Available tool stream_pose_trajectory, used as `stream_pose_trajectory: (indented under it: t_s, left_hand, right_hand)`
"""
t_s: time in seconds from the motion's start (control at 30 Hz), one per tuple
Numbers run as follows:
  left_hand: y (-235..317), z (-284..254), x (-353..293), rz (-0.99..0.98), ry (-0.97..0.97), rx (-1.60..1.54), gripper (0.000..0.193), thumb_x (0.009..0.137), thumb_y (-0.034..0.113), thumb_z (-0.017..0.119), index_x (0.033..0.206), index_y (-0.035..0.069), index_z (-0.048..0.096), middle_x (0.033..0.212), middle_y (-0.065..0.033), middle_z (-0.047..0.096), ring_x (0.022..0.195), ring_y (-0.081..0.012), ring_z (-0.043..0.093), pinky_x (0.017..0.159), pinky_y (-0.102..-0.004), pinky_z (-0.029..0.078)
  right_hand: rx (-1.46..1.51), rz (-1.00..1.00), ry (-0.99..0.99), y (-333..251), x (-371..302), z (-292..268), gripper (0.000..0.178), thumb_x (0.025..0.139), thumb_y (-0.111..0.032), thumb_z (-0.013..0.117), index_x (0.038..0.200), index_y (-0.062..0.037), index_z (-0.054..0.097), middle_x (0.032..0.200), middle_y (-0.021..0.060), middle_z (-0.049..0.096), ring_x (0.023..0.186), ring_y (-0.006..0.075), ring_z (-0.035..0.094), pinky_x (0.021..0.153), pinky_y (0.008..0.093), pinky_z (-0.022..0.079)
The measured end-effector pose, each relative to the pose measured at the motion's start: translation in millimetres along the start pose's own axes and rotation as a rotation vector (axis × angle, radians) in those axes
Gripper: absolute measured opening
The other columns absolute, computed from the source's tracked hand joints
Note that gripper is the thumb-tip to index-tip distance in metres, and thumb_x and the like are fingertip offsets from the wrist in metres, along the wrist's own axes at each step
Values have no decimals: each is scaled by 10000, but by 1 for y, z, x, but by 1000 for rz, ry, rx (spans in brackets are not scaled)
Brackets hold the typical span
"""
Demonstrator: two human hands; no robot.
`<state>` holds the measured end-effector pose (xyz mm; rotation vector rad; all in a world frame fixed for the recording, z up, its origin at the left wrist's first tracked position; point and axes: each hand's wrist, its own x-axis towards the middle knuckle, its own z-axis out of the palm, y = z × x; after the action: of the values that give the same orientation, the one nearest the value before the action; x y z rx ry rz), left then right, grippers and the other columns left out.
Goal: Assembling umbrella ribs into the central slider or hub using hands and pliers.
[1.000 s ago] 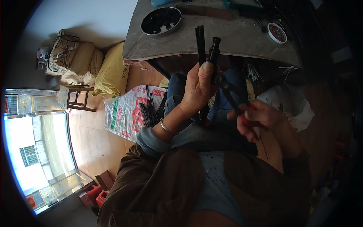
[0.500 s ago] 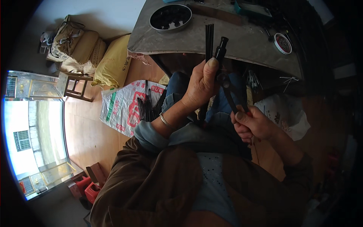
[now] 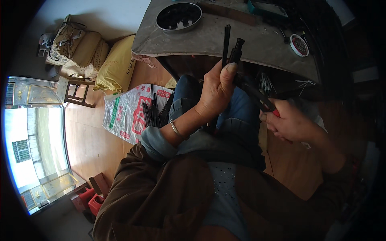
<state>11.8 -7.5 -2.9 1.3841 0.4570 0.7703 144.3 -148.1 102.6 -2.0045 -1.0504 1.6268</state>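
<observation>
Above my lap my left hand (image 3: 217, 86) is closed round a black tube (image 3: 236, 50) with a flared top, its thumb pressed against the side. Several thin black rods (image 3: 227, 40) stick up from the same grip. To the right, my right hand (image 3: 287, 120) is wrapped round dark pliers (image 3: 255, 91) with a bit of red on the handle. The head of the pliers reaches beside my left hand, just below the tube. Shadow hides what the jaws touch.
Ahead is a grey table (image 3: 169, 44) bearing a round pan (image 3: 179, 17) of black pieces and a small white bowl (image 3: 298, 45). On the floor at left, a printed white sack (image 3: 120, 116) carries black rods (image 3: 150, 110). Yellow sacks (image 3: 116, 64) and a wooden stool (image 3: 74, 90) stand beyond.
My right hand has moved right and slightly up, swinging the plier handles outward. My left hand keeps its hold on the tube and rods, which now lean a little more to the right.
</observation>
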Motion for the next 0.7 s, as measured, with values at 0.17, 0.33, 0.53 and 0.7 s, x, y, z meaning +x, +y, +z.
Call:
stream_pose_trajectory:
  t_s: [0.17, 0.33, 0.53, 0.7]
  left_hand:
    - [7, -4, 2, -57, 16, -77, 501, 956, 535, 410, 932, 49, 529, 582, 28, 445, 456, -42, 390, 412, -204, 294]
    - [7, -13, 8, -171, -1, -290, 510, 939, 539, 457, 818, 48, 525, 605, 42, 453, 507, -35, 385, 455, -187, 302]
    - [0, -6, 9, -80, 85, -203, 529, 910, 569, 496, 797, 52, 525, 604, 55, 449, 521, -27, 389, 468, -187, 300]
    - [5, -5, 6, -156, 44, -237, 492, 909, 531, 534, 806, 50, 531, 619, 59, 453, 552, -23, 395, 485, -190, 307]
  right_hand:
    - [-297, -235, 262, 18, 11, 11, 179, 915, -131, 543, 971, 26, 479, 684, 145, 583, 728, 270, 646, 669, 361, 494]
    - [-368, -396, 696, 31, 19, 22, 281, 817, -47, 655, 1000, -30, 442, 857, 189, 606, 812, 350, 657, 702, 432, 506]
    - [-696, -598, 927, 25, 20, 7, 481, 617, 67, 718, 974, -84, 432, 936, 86, 517, 925, 267, 560, 819, 401, 418]
    - [-814, -621, 1076, 22, 24, 9, 519, 575, 80, 720, 980, -90, 444, 1009, 75, 493, 988, 264, 525, 896, 422, 355]
